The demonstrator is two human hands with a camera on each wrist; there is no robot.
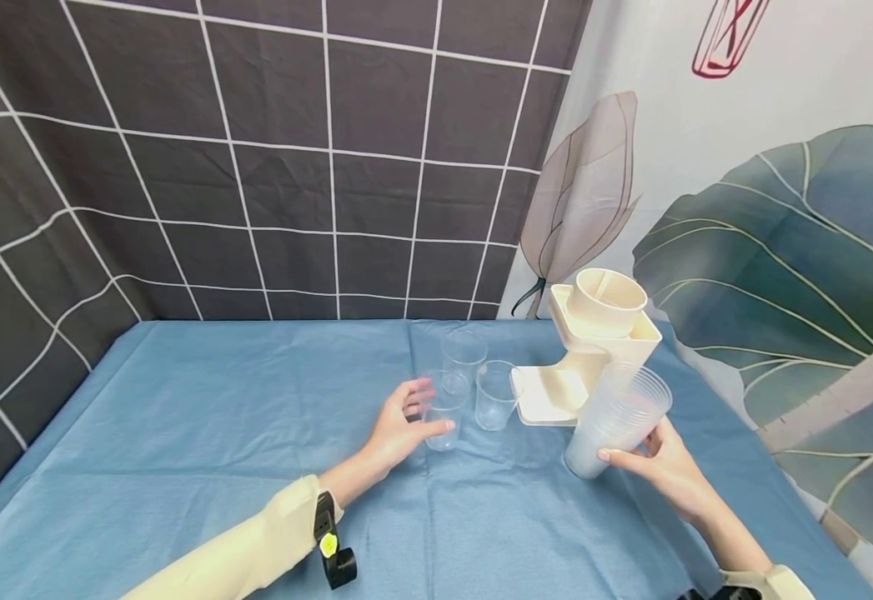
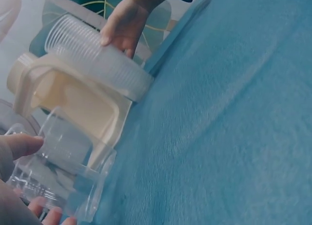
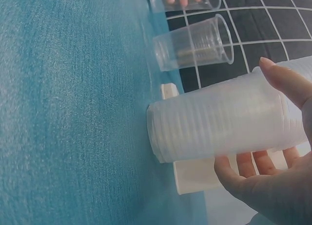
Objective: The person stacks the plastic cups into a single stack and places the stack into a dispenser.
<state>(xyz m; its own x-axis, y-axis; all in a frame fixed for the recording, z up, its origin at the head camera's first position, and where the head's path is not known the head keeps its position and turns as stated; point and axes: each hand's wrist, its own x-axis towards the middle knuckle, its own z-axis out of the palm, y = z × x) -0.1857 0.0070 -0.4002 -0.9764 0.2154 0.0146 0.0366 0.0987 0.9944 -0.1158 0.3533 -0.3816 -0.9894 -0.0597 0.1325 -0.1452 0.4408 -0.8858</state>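
Leaning, stacked plastic cups [image 1: 616, 421] are gripped by the right hand [image 1: 667, 472]; a single clear cup [image 1: 447, 410] is bracketed by the spread left hand [image 1: 400, 425].

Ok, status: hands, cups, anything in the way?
Left hand around one clear cup, grip unclear. Right hand holding tilted cup stack. Two other cups standing nearby; cream stand behind stack, possible snag.

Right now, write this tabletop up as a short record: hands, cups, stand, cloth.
left hand: at the nearest loose cup; grip unclear
right hand: holding a stack of nested cups
loose cups: three, clear, upright; second cup behind the nearest, third cup to its right
stand: cream, right of the loose cups
cloth: blue, beneath cups and stand
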